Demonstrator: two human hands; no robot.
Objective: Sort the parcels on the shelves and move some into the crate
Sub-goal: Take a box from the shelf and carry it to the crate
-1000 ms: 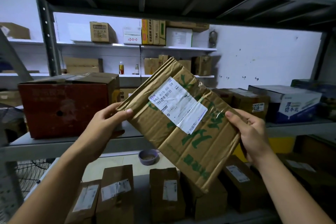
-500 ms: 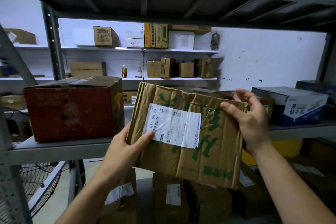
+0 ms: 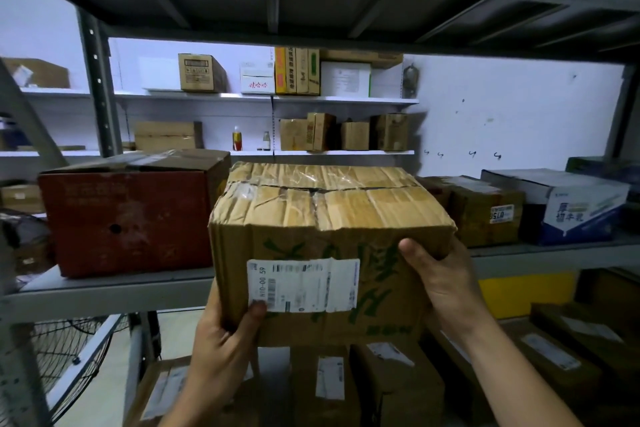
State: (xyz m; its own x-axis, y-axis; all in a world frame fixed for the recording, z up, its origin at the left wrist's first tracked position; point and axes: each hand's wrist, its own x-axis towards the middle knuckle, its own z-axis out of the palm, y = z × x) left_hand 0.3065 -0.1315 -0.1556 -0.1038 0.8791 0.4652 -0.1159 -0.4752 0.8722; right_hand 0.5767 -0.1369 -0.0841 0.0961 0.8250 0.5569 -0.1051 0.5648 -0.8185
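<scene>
While both hands grip it, parcel [image 3: 329,218] overlaps grey shelf [image 3: 114,284].

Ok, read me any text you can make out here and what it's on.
"H10-00 59": white label on the held parcel.
Green characters on the parcel: partly covered, unreadable.
"0750": sticker on the brown box, blurred.
Blue-white carton and far-shelf boxes: too small.

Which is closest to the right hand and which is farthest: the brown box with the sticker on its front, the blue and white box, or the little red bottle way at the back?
From the right hand:
1. Brown box with the sticker, on the shelf just right of the hand.
2. Blue and white box, further right on the same shelf.
3. Little red bottle, far back on the wall shelf, to the left.
</scene>
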